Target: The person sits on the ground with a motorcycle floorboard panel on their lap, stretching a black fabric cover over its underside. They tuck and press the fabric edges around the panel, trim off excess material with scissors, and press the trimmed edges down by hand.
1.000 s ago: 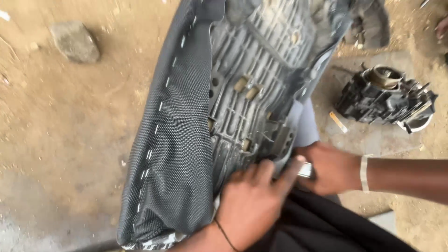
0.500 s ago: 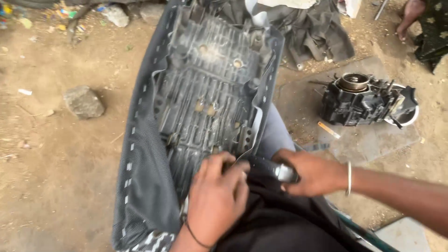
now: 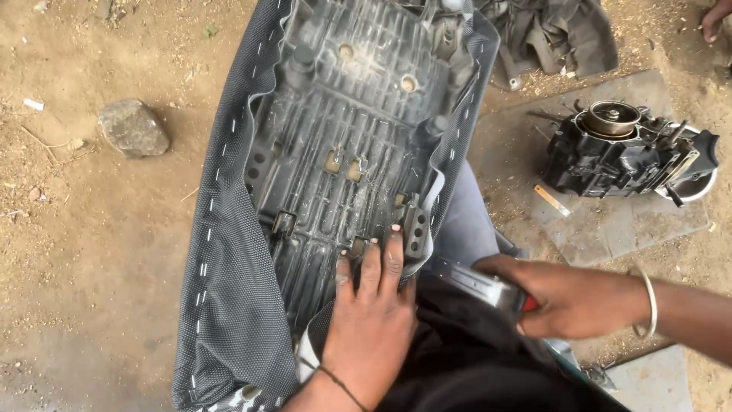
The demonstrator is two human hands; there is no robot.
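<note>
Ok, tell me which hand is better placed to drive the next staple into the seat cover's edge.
Right, probably. The right hand grips the staple gun, which is beside the seat cover edge; the left hand lies flat on the seat base.

Left hand [image 3: 371, 320] flat on upturned seat base [image 3: 343, 152], right hand [image 3: 568, 297] gripping metal tool [image 3: 476, 281].

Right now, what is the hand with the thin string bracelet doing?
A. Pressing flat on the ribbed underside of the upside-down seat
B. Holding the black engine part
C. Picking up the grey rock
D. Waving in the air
A. The left hand lies with fingers spread on the grey ribbed plastic base of the seat, while the rock and the engine part sit untouched on the ground.
</note>
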